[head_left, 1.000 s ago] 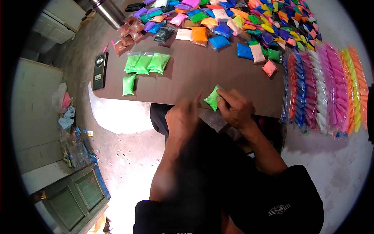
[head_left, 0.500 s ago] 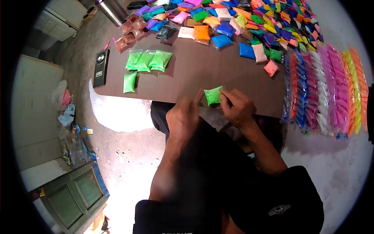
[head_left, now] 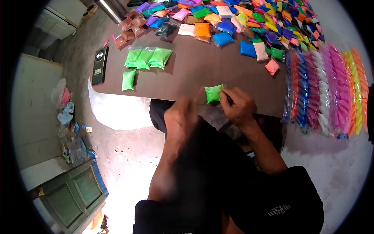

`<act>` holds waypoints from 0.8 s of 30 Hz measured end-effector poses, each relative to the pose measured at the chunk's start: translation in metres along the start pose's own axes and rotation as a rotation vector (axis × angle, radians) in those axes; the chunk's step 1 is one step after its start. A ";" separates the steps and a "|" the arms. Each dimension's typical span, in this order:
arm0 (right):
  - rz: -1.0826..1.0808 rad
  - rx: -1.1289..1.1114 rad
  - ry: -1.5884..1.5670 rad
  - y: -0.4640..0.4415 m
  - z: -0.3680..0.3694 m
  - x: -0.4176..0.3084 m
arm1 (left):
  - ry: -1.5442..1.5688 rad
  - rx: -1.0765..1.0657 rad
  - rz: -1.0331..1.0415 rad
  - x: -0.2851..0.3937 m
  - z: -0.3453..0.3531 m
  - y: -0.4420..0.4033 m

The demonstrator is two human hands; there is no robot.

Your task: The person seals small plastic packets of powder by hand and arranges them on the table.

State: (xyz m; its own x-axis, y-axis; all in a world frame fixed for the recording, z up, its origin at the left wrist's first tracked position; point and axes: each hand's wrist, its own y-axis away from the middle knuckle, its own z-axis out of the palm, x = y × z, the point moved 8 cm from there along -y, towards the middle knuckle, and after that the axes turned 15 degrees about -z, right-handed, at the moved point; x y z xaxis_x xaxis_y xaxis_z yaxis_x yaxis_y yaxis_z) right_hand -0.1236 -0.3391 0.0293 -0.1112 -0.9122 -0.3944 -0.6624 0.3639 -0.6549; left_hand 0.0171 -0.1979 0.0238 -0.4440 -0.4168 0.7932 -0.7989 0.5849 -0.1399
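A small clear packet filled with bright green stuff [head_left: 213, 94] lies at the table's near edge. My right hand [head_left: 238, 104] pinches its right side between thumb and fingers. Just left of the packet, my left hand [head_left: 181, 114] is closed and smeared by motion. A thin pink stick [head_left: 200, 93] pokes up out of that fist, beside the packet; its lower part is hidden in the fingers. Farther left on the table lie more green packets: a row of three [head_left: 145, 58] and a single one [head_left: 128, 80] below them.
Many coloured packets [head_left: 226, 27] cover the back of the brown table [head_left: 175, 84]. Long strips of joined packets [head_left: 321, 91] hang at the right. A black phone-like device [head_left: 99, 66] lies at the left edge, brown packets [head_left: 134, 25] and a steel tumbler [head_left: 112, 9] behind it.
My left hand has shifted slightly left and is more blurred, the pink stick with it. My right hand stays on the green packet. The whole view has shifted a little.
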 end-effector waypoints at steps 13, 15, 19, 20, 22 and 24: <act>0.054 0.010 -0.027 0.000 0.001 0.004 | -0.028 0.022 -0.040 -0.003 0.000 -0.004; 0.062 0.003 -0.022 0.003 0.001 0.004 | 0.015 0.016 0.008 0.014 0.003 0.006; 0.081 -0.004 -0.029 0.002 0.002 0.005 | -0.043 0.000 0.130 0.024 0.022 0.017; 0.079 -0.004 -0.028 0.001 0.001 0.005 | -0.078 0.002 0.136 0.016 0.024 0.015; 0.085 0.005 -0.040 -0.001 0.000 0.005 | -0.132 0.047 0.110 0.004 0.018 0.010; 0.097 0.010 -0.040 0.000 0.001 0.005 | -0.150 0.128 0.104 -0.002 0.005 0.004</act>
State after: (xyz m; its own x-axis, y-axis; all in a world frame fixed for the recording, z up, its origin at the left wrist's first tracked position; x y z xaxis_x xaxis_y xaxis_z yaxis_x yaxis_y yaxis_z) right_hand -0.1234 -0.3434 0.0271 -0.1449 -0.8644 -0.4815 -0.6422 0.4524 -0.6188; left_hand 0.0128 -0.1980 0.0191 -0.5745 -0.4635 0.6746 -0.7865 0.5410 -0.2980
